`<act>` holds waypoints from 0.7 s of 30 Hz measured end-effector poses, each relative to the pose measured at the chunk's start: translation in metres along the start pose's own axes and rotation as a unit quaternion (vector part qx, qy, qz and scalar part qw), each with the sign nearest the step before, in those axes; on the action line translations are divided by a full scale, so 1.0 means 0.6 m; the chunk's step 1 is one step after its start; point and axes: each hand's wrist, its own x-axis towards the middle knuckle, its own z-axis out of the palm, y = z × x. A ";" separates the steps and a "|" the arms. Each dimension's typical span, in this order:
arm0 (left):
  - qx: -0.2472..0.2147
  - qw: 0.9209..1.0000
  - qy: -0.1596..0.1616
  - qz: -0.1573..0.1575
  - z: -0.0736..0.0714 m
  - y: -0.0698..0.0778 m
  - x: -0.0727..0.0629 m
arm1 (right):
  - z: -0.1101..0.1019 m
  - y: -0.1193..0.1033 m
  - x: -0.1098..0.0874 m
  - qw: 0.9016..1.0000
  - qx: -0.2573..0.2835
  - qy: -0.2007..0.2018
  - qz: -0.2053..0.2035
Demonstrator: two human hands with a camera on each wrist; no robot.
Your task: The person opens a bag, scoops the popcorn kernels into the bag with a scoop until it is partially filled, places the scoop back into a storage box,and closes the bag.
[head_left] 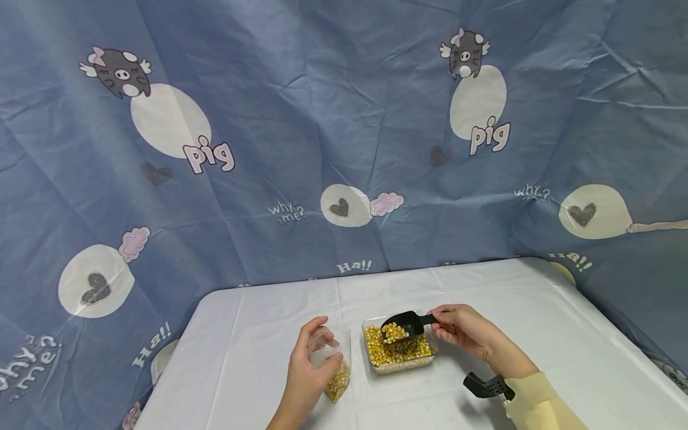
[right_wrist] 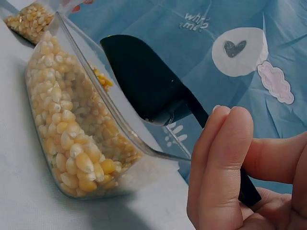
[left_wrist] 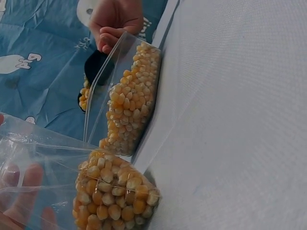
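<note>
My left hand (head_left: 306, 371) holds the upper part of a clear plastic bag (head_left: 338, 380), its thumb and fingers curved around the mouth. Corn kernels (left_wrist: 114, 194) fill the bag's lower end. To the right of it stands a clear rectangular container (head_left: 404, 365) with many yellow kernels inside. In my right hand (head_left: 466, 329) is the handle of a black scoop (head_left: 412, 323), pinched between thumb and fingers. The scoop is above the container and carries a heap of kernels (head_left: 394, 332). In the right wrist view, the scoop (right_wrist: 144, 81) shows its dark underside, above the container's rim.
A white cloth (head_left: 258, 346) covers the table. Behind it hangs a blue curtain (head_left: 344, 149) printed with pigs and hearts. A black strap-like device (head_left: 488, 386) sits at my right wrist, by the pale yellow sleeve (head_left: 537, 400).
</note>
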 end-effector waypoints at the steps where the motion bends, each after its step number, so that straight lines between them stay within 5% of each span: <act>1: 0.000 1.000 0.000 0.001 0.000 0.000 0.000 | 0.001 -0.001 0.000 1.000 0.003 -0.001 -0.001; 21: 0.008 1.000 -0.008 -0.004 0.009 0.003 -0.006 | 0.057 -0.036 -0.018 0.998 0.029 0.019 -0.043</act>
